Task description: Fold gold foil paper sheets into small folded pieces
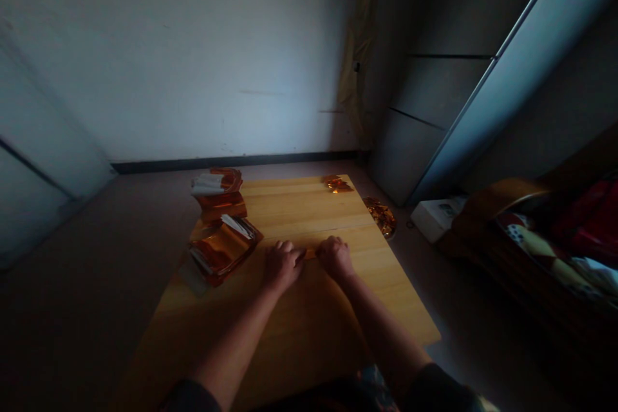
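Over the middle of the wooden table (290, 203), my left hand (282, 264) and my right hand (337, 257) work close together. Between them stretches a small strip of orange-gold foil paper (310, 253), pinched at its left end by the left fingers and at its right end by the right fingers. Both hands are closed. To the left lies a stack of shiny orange-gold foil sheets (224, 246), some with white backs showing. Behind it sits another curled bundle of the same sheets (222, 203). Several folded foil pieces (337, 184) rest at the far right corner.
On the floor beyond the table's right edge is a heap of shiny gold foil pieces (381, 215). A white box (434, 219) stands near a wooden-armed seat (506, 196) holding cloth. A wall (217, 77) rises behind, and a tall cabinet (434, 90) is at right.
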A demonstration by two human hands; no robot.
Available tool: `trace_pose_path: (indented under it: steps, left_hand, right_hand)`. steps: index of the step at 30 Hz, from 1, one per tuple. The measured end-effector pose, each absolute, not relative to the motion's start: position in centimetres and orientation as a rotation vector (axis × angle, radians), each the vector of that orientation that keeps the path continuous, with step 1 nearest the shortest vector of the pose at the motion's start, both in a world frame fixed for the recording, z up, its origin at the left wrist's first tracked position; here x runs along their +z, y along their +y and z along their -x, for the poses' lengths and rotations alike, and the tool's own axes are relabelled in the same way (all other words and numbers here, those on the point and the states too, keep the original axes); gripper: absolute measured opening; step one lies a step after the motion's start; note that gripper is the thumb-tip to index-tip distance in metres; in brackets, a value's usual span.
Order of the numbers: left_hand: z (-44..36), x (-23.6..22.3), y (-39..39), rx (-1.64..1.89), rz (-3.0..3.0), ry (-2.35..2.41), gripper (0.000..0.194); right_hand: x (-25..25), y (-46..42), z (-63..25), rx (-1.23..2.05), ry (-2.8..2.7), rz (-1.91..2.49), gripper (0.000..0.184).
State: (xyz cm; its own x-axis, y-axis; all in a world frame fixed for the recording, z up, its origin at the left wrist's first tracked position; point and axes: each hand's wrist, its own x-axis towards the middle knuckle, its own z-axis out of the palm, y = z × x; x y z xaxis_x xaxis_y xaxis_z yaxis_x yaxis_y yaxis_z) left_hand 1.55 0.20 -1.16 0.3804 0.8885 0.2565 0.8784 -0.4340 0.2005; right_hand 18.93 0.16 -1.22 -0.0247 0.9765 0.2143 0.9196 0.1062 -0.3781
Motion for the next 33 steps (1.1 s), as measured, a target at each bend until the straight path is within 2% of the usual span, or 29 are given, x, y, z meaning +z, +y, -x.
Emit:
trace_pose_path:
  steps: [3, 12, 21, 33]
  left_hand:
    - [-1.6, -1.0, 0.2, 0.495, -2.565, 1.669, 0.025]
    - [-1.6, -0.8, 0.4, 0.424, -2.519, 1.687, 0.027]
    - [-1.0, -1.0, 0.4, 0.456, -2.493, 1.709, 0.027]
    - [-0.3, -1.0, 0.5, 0.259, -2.46, 1.678, 0.044]
  right_hand:
    - [-0.2, -0.1, -18.1, 0.217, -1.945, 1.974, 0.007]
    - [1.3, -0.5, -16.4, 0.308, -1.809, 2.189, 0.026]
    - [1.9, -0.4, -17.4, 0.459, -1.852, 2.2, 0.013]
    - [2.0, 0.2, -18.2, 0.566, -1.891, 2.185, 0.02]
